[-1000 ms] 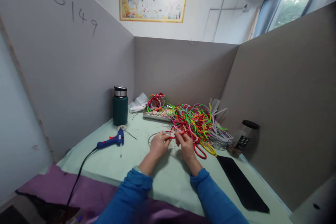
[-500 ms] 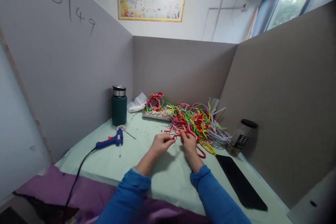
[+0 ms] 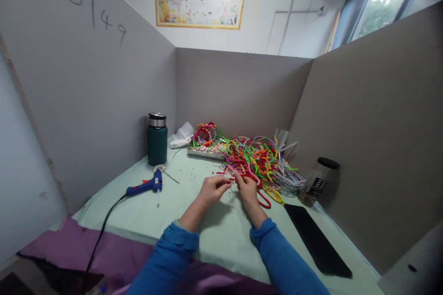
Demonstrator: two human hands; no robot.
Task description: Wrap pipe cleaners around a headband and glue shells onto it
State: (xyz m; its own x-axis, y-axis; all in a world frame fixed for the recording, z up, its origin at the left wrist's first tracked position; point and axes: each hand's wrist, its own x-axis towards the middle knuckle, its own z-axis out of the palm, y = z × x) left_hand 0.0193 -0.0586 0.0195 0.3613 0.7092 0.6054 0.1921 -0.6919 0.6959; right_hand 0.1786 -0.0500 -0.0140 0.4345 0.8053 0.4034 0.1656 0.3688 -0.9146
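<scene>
Above the middle of the table, my left hand (image 3: pixel 212 190) is closed in a pinch on a short red pipe cleaner (image 3: pixel 232 180). Close on its right, my right hand (image 3: pixel 248 191) also has thumb and fingers pinched together at the red pipe cleaner; the fingers cover much of it. Behind and beside the right hand lies a tool with red loop handles (image 3: pixel 266 204), partly hidden, and a yellow loop handle (image 3: pixel 278 197) is near it. A tangled heap of coloured pipe cleaners (image 3: pixel 254 156) lies just beyond both hands.
At left are a blue glue gun (image 3: pixel 147 186) with its cord and a green bottle (image 3: pixel 157 143). A metal tray (image 3: pixel 207 155) holds small pieces at the back. On the right are a clear jar (image 3: pixel 316 182) and a black flat object (image 3: pixel 316 242). Grey panels enclose three sides.
My right hand has shifted slightly to the left, its fingertips nearer my left hand. The left hand stays almost where it was, still pinching the red pipe cleaner.
</scene>
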